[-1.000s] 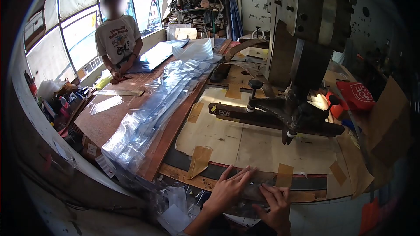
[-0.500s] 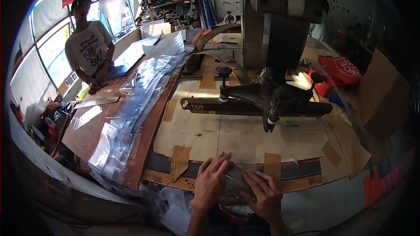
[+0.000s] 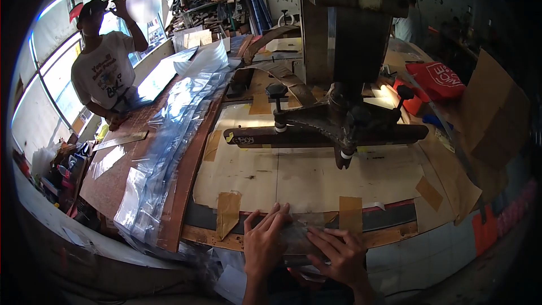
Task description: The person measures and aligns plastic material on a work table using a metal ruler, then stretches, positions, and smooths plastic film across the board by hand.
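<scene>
A piece of clear plastic sheet (image 3: 296, 238) lies across the near edge of the press bed, between my two hands. My left hand (image 3: 265, 243) holds its left side, with the fingers pointing away over the bed's edge. My right hand (image 3: 339, 254) has its fingers over the sheet's right side and its thumb lower down. Beyond my hands spreads a pale board (image 3: 316, 183) fixed with brown tape (image 3: 228, 214). Above that board hangs the dark metal bar (image 3: 322, 137) of the press.
Long clear plastic sheets (image 3: 169, 124) are heaped on the brown table (image 3: 113, 183) at left, beside a ruler (image 3: 121, 140). A person (image 3: 110, 62) stands behind that table. At right are a red bag (image 3: 437, 81) and cardboard (image 3: 497, 118). The press column (image 3: 361, 45) rises ahead.
The plastic and both hands have shifted slightly; my left fingers have spread a little. The person at left has raised one hand to head height. The view has turned slightly right.
</scene>
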